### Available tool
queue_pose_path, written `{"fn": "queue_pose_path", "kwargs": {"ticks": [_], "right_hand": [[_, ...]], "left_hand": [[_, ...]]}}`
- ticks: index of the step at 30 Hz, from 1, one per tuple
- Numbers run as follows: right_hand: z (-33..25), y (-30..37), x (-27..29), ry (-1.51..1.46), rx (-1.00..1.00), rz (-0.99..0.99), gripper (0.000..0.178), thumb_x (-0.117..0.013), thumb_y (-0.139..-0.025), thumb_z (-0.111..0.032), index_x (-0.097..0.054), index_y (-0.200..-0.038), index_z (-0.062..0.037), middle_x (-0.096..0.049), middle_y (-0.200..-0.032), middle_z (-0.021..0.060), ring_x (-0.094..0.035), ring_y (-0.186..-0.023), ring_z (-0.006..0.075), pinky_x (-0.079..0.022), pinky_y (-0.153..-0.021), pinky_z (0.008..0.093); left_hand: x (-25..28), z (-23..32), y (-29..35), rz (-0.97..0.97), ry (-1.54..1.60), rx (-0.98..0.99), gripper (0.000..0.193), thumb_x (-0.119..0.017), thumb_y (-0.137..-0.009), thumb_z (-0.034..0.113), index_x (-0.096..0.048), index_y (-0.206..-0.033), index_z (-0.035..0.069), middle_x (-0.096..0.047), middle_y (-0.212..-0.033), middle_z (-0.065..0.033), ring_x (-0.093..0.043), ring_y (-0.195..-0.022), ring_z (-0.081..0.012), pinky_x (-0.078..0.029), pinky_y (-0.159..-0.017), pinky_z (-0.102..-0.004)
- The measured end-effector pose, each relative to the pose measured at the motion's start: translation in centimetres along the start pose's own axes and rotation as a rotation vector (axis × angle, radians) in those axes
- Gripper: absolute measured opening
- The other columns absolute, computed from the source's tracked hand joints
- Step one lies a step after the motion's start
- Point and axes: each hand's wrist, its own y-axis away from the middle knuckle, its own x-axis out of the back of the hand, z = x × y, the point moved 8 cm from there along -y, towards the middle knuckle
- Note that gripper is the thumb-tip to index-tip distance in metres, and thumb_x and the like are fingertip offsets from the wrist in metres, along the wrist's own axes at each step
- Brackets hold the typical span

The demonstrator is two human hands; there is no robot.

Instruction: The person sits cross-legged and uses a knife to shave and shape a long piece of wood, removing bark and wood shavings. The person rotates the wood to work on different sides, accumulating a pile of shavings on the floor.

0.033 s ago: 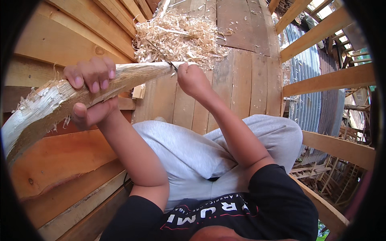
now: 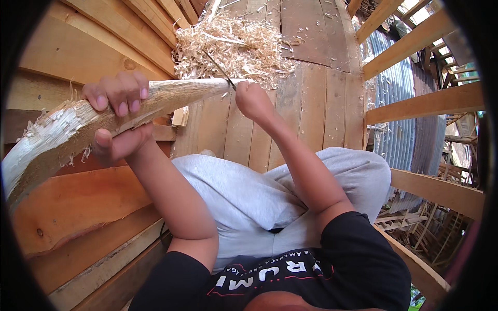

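Observation:
A long, curved piece of pale wood [image 2: 171, 96] reaches from the left edge toward the middle, with roughly peeled, fibrous sides and a slimmer far end. My left hand [image 2: 116, 98] is closed around its thicker middle, fingers over the top and thumb below. Near the slim tip, my right hand [image 2: 253, 100] makes a fist on a knife; its thin dark blade [image 2: 220, 67] slants up and left across the wood. The fist hides the knife's handle. Loose fibres hang from the wood left of my left hand.
Curly wood shavings [image 2: 233, 46] lie heaped on the plank floor [image 2: 306, 114] beyond the wood. Stacked boards [image 2: 93, 192] line the left side. Wooden rails [image 2: 425, 109] border the right, with corrugated metal sheeting [image 2: 391, 98] past them. My bent legs [image 2: 238, 192] in grey trousers are below.
My right hand has slid a little to the right with the knife, toward the wood's slim tip. More of the blade shows. My left hand and the wood stay nearly still.

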Motion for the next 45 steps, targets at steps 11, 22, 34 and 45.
{"fn": "queue_pose_path", "kwargs": {"ticks": [11, 22, 34, 45], "right_hand": [[-0.2, 0.1, -0.8, 0.141, 0.048, -0.069, 0.045, -0.038, -0.092, -0.023, -0.065, -0.097, 0.0112, -0.063, -0.103, 0.0343, -0.063, -0.096, 0.0466, -0.049, -0.088, 0.0505], [-2.1, 0.8, 0.0, 0.15, 0.136, 0.031, 0.035, -0.042, -0.09, -0.016, -0.065, -0.092, 0.0106, -0.065, -0.093, 0.0334, -0.064, -0.093, 0.0459, -0.051, -0.084, 0.0499], [-1.3, 1.0, -0.7, 0.039, 0.032, 0.02, 0.053, -0.029, -0.099, -0.03, -0.065, -0.094, 0.0096, -0.065, -0.101, 0.0317, -0.061, -0.099, 0.0477, -0.046, -0.09, 0.0551], [6.5, -1.3, -2.6, -0.141, -0.21, 0.033, 0.064, -0.031, -0.1, -0.042, -0.06, -0.112, 0.0138, -0.059, -0.115, 0.0367, -0.057, -0.112, 0.0483, -0.043, -0.099, 0.0502]], "left_hand": [[1.0, 1.0, 0.6, 0.081, -0.018, -0.02, 0.038, -0.073, -0.074, 0.036, -0.045, -0.092, 0.016, -0.045, -0.073, 0.0019, -0.043, -0.068, -0.013, -0.037, -0.072, -0.0332], [0.6, 1.2, 1.1, 0.111, -0.053, -0.039, 0.039, -0.073, -0.074, 0.036, -0.046, -0.091, 0.015, -0.046, -0.073, 0.0005, -0.044, -0.069, -0.0142, -0.037, -0.073, -0.0339], [1.2, 1.5, 1.2, 0.162, -0.103, 0.019, 0.052, -0.074, -0.074, 0.035, -0.041, -0.107, 0.011, -0.059, -0.082, -0.0062, -0.058, -0.082, -0.0228, -0.043, -0.099, -0.0499], [3.7, 1.7, 2.0, 0.371, -0.263, 0.057, 0.066, -0.075, -0.078, 0.049, -0.054, -0.117, -0.001, -0.06, -0.111, -0.0162, -0.059, -0.105, -0.0311, -0.044, -0.1, -0.0496]]}}
